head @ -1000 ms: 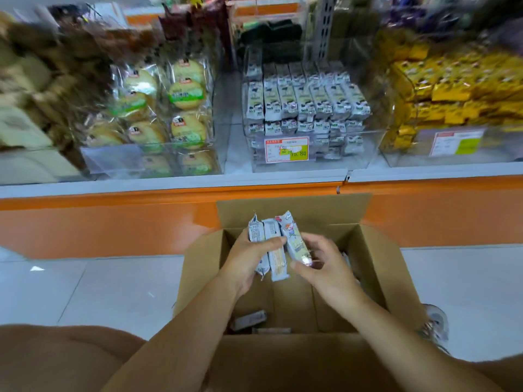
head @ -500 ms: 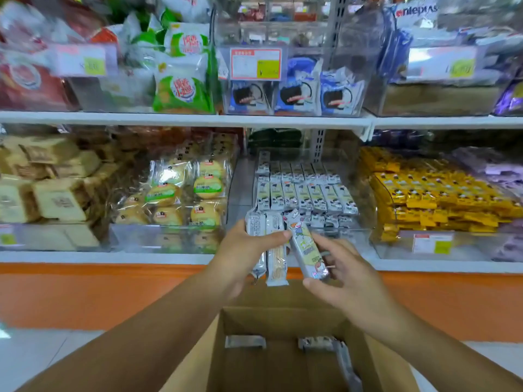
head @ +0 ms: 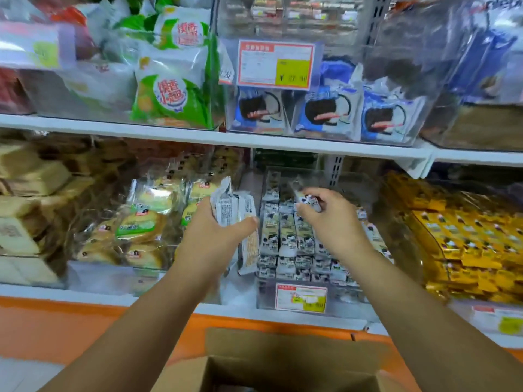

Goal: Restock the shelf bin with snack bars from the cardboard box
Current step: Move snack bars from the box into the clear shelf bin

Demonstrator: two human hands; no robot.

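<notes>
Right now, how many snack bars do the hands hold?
3. Two bars side by side in the left hand, one bar in the right hand at the shelf bin. Others may hide behind the left palm.

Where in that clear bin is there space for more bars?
Bare room: the back of the bin, behind the middle rows, by the right hand; the shelf strip between it and the cake bin. Crowded: the stacked front rows.

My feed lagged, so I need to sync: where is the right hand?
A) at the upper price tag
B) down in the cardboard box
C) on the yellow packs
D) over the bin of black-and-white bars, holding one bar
D: the right hand pinches one snack bar above the stocked rows of the shelf bin; the left hand grips the other bars beside it.
</notes>
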